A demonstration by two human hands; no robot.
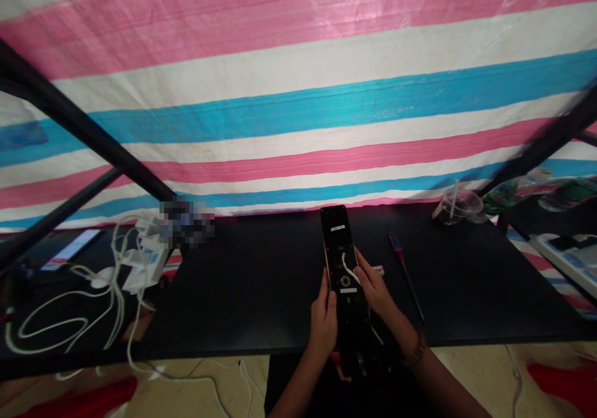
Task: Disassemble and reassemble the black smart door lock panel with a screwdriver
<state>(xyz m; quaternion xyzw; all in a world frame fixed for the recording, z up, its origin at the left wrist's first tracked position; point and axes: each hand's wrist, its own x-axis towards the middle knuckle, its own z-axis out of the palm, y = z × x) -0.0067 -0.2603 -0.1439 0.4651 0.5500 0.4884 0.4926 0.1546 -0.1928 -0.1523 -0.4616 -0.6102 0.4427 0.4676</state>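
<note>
A long black panel (336, 239) with white labels and a round metal fitting is held upright over the black table's middle. My left hand (323, 318) grips its left edge, thumb on the front face. On the right edge my right hand (373, 286) is closed round the panel, close to a white cable (349, 267) that runs across its face. To the right of the panel lies a screwdriver (403, 265) with a dark and red handle. A small pale item (381, 270) shows partly behind my right hand.
White cables (114, 281) and a white box lie at the left, near a bright strip (69, 250). A clear plastic cup (459, 205) with a straw stands at the back right of the black table (261, 281). Black metal bars rise on both sides, before a striped sheet (280, 113).
</note>
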